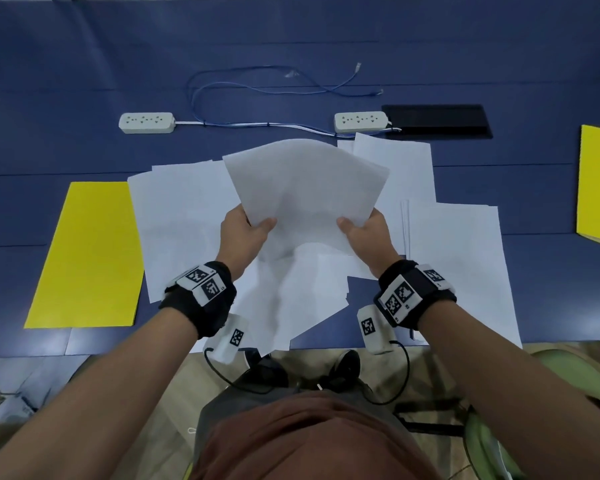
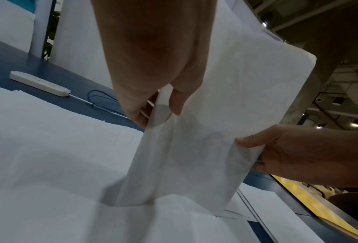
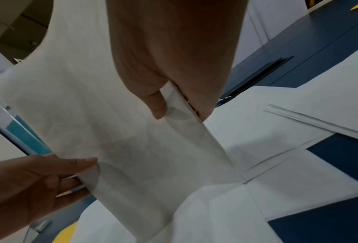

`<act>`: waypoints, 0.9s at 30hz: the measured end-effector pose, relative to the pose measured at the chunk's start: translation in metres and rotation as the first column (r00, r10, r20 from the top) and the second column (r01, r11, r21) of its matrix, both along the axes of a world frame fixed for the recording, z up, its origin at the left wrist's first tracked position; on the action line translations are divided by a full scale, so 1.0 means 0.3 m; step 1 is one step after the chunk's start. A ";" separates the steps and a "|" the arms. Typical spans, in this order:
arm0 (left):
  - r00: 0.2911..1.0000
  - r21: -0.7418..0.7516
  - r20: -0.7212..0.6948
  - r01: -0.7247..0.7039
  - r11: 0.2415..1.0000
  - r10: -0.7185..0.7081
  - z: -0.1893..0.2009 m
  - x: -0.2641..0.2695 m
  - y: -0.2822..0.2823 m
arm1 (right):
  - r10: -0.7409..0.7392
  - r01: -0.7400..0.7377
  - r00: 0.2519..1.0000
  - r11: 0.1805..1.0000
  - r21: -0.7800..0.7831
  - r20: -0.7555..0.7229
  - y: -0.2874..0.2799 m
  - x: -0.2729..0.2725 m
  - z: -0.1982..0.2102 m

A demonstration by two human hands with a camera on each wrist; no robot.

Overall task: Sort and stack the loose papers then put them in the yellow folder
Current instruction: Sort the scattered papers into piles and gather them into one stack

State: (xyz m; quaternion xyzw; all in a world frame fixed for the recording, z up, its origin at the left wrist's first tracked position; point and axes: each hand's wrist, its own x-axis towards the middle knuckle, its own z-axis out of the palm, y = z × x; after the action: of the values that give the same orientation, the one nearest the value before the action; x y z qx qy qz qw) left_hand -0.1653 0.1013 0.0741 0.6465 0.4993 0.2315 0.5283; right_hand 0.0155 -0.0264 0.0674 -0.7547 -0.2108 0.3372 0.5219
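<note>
A small bundle of white sheets [image 1: 305,192] stands nearly upright above the blue table [image 1: 291,46], its lower edge touching the papers below. My left hand [image 1: 248,230] pinches its left edge, thumb on the near face [image 2: 175,102]. My right hand [image 1: 362,230] pinches the right edge the same way [image 3: 159,105]. Loose white papers [image 1: 187,216] lie spread across the table's middle, with a thicker pile [image 1: 458,258] at the right. One yellow folder [image 1: 87,258] lies flat at the left; another yellow folder [image 1: 598,185] sits at the far right edge.
Two white power strips [image 1: 147,122] [image 1: 360,121] and a loose blue cable [image 1: 257,88] lie behind the papers. A black cable hatch [image 1: 437,120] sits at the back right. Some sheets overhang the table's near edge [image 1: 271,341]. A green chair [image 1: 568,410] stands at the lower right.
</note>
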 end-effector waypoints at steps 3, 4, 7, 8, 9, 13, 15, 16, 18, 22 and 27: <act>1.000 0.006 0.016 -0.002 1.000 0.002 -0.007 -0.004 0.009 | -0.020 0.021 0.999 1.000 -0.017 0.032 -0.009 0.004 0.000; 1.000 0.018 0.030 -0.006 1.000 0.005 -0.001 -0.003 0.013 | -0.026 0.027 0.998 1.000 -0.001 0.058 -0.010 0.008 0.006; 0.999 0.025 -0.005 0.042 0.999 -0.042 0.002 0.004 0.022 | -0.015 0.012 0.994 0.999 0.036 0.111 -0.010 0.009 0.018; 0.997 0.002 -0.031 0.068 0.998 -0.068 -0.001 0.008 0.022 | -0.008 0.004 0.993 1.000 0.030 0.114 -0.009 0.007 0.013; 0.995 -0.018 -0.053 0.086 0.996 -0.087 -0.004 0.011 0.023 | -0.006 0.004 0.993 1.000 0.023 0.114 -0.008 0.004 0.008; 0.998 0.056 -0.029 0.060 0.997 -0.059 0.019 0.029 0.023 | -0.069 0.060 0.991 0.995 0.078 0.116 0.003 0.005 0.017; 0.998 0.095 -0.019 0.055 0.994 -0.053 0.027 0.036 0.019 | -0.117 0.100 0.983 0.988 0.115 0.142 0.004 0.009 0.016; 0.997 0.094 -0.032 0.070 0.993 -0.067 0.025 0.037 0.014 | -0.125 0.108 0.979 0.988 0.114 0.158 0.002 0.008 0.012; 0.991 0.067 -0.080 0.109 0.992 -0.104 0.005 0.033 0.003 | -0.101 0.094 0.980 0.994 0.049 0.170 -0.003 0.004 -0.014; 0.988 0.021 -0.124 0.095 0.995 -0.092 -0.017 0.022 0.004 | -0.097 0.104 0.978 0.994 -0.029 0.183 -0.019 0.011 -0.056; 0.977 0.101 -0.179 0.136 0.986 -0.116 -0.007 0.032 0.027 | -0.049 0.063 0.962 0.997 -0.043 0.267 -0.009 0.042 -0.065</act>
State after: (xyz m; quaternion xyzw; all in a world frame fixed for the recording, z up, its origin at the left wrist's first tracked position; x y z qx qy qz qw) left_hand -0.1557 0.1094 0.0720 0.7232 0.4873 0.1686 0.4596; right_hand 0.0281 -0.0293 0.0479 -0.8118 -0.2487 0.2232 0.4788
